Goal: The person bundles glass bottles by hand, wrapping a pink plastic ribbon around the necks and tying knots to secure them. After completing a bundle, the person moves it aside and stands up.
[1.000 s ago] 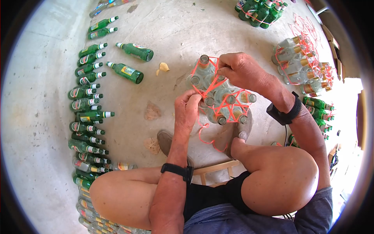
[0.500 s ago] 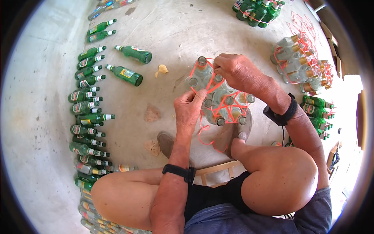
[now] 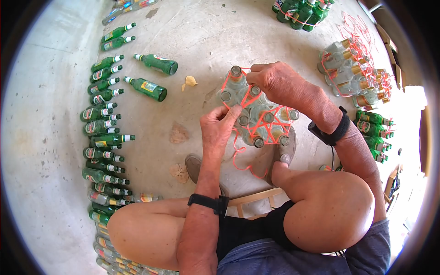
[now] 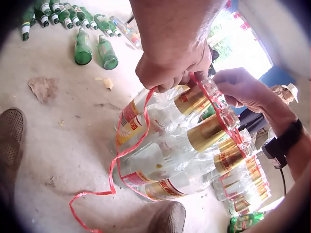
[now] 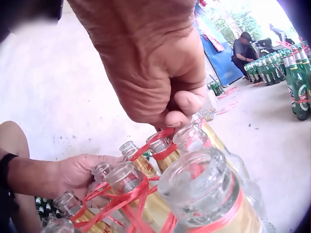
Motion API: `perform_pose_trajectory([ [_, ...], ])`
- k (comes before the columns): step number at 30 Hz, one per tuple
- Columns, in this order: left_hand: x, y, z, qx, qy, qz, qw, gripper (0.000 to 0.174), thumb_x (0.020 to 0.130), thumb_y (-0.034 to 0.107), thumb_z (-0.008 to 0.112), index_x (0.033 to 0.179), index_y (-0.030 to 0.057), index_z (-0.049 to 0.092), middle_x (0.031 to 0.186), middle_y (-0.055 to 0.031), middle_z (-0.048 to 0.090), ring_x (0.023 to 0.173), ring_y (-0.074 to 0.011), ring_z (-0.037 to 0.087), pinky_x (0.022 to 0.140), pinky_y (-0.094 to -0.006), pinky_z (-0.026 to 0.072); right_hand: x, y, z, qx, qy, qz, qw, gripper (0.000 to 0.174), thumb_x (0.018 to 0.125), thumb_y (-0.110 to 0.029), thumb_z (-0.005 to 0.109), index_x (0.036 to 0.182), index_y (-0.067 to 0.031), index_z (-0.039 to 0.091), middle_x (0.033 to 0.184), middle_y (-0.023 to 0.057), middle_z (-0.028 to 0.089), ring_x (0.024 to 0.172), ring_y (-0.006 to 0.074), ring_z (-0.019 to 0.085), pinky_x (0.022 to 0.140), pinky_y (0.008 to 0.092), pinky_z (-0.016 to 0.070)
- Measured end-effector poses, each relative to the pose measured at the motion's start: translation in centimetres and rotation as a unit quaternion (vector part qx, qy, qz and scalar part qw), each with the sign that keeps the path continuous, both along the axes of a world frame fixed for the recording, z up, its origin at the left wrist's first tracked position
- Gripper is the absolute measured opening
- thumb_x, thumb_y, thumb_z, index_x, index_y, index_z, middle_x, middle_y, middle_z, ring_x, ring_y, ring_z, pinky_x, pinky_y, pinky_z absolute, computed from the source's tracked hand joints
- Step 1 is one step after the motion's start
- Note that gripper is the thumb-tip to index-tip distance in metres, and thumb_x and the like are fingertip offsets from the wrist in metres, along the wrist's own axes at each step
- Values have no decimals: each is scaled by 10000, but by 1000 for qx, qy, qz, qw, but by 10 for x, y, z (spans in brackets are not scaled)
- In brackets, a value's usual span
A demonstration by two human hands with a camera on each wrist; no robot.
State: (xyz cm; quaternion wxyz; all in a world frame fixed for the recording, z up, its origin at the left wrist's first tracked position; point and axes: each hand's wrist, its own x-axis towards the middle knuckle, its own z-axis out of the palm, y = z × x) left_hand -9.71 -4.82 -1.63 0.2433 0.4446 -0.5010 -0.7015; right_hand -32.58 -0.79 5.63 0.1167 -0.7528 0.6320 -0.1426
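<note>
Several clear bottles [image 3: 261,110] with gold neck labels stand in a cluster between the feet, red plastic twine [image 3: 268,120] wound around and across their necks. The left hand [image 3: 217,126] pinches the twine at the cluster's left side; in the left wrist view a loose red strand [image 4: 114,165] hangs down from that hand [image 4: 170,68]. At the far side of the necks the right hand [image 3: 279,82] has its fingers curled on the twine. From the right wrist view, its fingertips [image 5: 182,109] are just above the bottle mouths, with red twine [image 5: 167,133] beneath them.
Green bottles [image 3: 103,137] lie in a long row at the left, with two more [image 3: 145,88] apart from it. Tied bundles of clear bottles [image 3: 348,68] and green bottles [image 3: 305,13] stand at the right and top right. Another person [image 5: 243,53] is in the background.
Both hands have shifted slightly left. The left thumb has moved up over the twine near the bottle necks, and the right hand stays curled on the twine.
</note>
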Motion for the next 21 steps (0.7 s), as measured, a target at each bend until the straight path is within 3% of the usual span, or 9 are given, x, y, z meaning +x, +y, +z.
perform_pose_trajectory([
  [14,4,-2,3,15,-21,-11,1000,205,910,187,854,923,-6,787,769,67,615,690,-30,484,596,-239,384,8,19,-13,-56,32,-54,996,128,850,-3,649,954,-76,670,932,78,665,788,325,723,617,452,586],
  [21,19,-4,-5,5,-10,-12,1000,162,925,137,829,917,-16,778,780,53,640,705,-34,509,625,-235,412,5,25,-17,-67,8,-42,997,185,841,20,640,1001,-66,670,980,95,646,850,315,717,666,440,596],
])
